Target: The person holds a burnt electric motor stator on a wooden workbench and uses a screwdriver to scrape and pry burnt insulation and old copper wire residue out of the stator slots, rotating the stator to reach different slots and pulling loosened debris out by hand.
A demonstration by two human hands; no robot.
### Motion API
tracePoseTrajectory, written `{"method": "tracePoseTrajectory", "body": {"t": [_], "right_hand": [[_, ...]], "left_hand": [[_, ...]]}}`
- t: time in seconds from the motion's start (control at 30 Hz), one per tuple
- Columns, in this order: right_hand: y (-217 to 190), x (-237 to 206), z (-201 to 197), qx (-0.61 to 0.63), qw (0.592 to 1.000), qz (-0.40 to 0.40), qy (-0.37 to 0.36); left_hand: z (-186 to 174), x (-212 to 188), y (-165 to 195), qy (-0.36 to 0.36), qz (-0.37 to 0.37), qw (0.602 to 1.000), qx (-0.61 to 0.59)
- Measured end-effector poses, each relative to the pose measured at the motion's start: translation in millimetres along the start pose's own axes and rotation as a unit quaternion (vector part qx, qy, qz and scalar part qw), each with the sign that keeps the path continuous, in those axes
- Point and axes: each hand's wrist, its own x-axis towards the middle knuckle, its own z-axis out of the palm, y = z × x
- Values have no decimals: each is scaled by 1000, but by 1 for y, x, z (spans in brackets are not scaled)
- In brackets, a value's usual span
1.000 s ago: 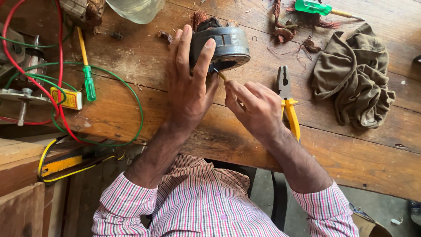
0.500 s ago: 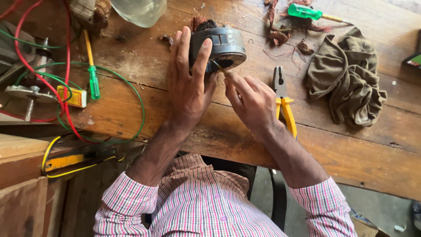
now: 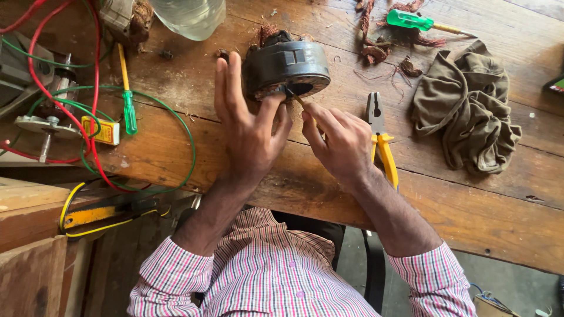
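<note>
A dark round motor stator (image 3: pixel 288 67) lies on the wooden workbench (image 3: pixel 176 152), with brown copper wire showing at its back. My left hand (image 3: pixel 247 126) rests against its near left side, thumb on the rim and fingers spread flat. My right hand (image 3: pixel 341 141) pinches a thin stick-like tool (image 3: pixel 295 98) whose tip pokes into the stator's front opening.
Yellow-handled pliers (image 3: pixel 380 141) lie just right of my right hand. An olive cloth (image 3: pixel 464 111) sits further right. Two green screwdrivers (image 3: pixel 126 97) (image 3: pixel 420 22), copper wire scraps (image 3: pixel 376 50), red and green wires (image 3: pixel 88 117) and a clear bottle (image 3: pixel 191 14) surround the work.
My left hand has slid down off the stator's top, now lying beside it. The right hand keeps the tool at the opening.
</note>
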Motion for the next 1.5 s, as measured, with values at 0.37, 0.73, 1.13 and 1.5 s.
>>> {"method": "tracePoseTrajectory", "body": {"t": [0.37, 0.73, 1.13, 1.5], "right_hand": [[7, -3, 8, -13, 999, 23, -43], [8, -5, 6, 20, 999, 10, -50], [6, 1, -5, 10, 998, -14, 67], [3, -7, -3, -49, 999, -11, -18]], "left_hand": [[9, 0, -9, -82, -17, 996, 41], [9, 4, -10, -96, 2, 995, 40], [7, 5, -3, -56, 29, 998, 5], [-1, 8, -11, -49, 17, 995, -89]]}}
